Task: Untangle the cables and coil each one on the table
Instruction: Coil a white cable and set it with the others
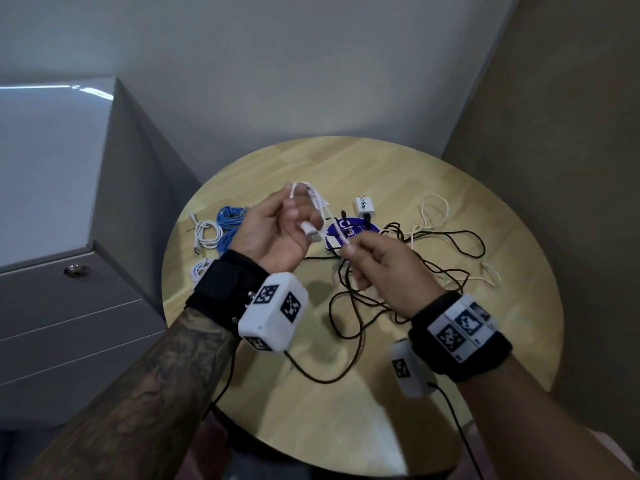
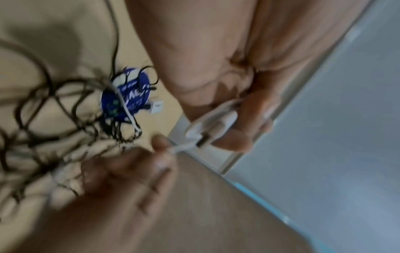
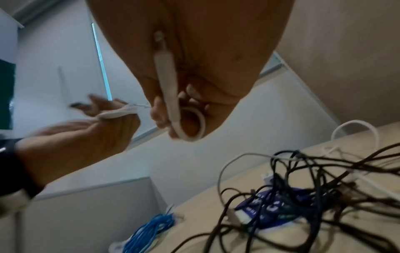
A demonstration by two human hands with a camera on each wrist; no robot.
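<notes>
My left hand (image 1: pixel 294 213) is raised over the round wooden table (image 1: pixel 294 393) and grips a small bundle of white cable (image 1: pixel 320 206), its connector (image 1: pixel 310 234) sticking out by the palm. A strand runs from the bundle to my right hand (image 1: pixel 349 249), which pinches it close by. In the left wrist view the fingers curl round the white cable (image 2: pixel 216 123). The right wrist view has the cable (image 3: pixel 166 82) lying along the palm and looping at the fingertips. A tangle of black cables (image 1: pixel 446 268) lies on the table beneath, mixed with a cream cable (image 1: pixel 433 216).
Coiled blue cable (image 1: pixel 228 223) and coiled white cables (image 1: pixel 207 233) lie at the table's left edge. A blue round disc (image 1: pixel 349 232) and a white charger (image 1: pixel 365 206) sit mid-table. A grey drawer cabinet (image 1: pixel 69 237) stands left; walls close behind and right.
</notes>
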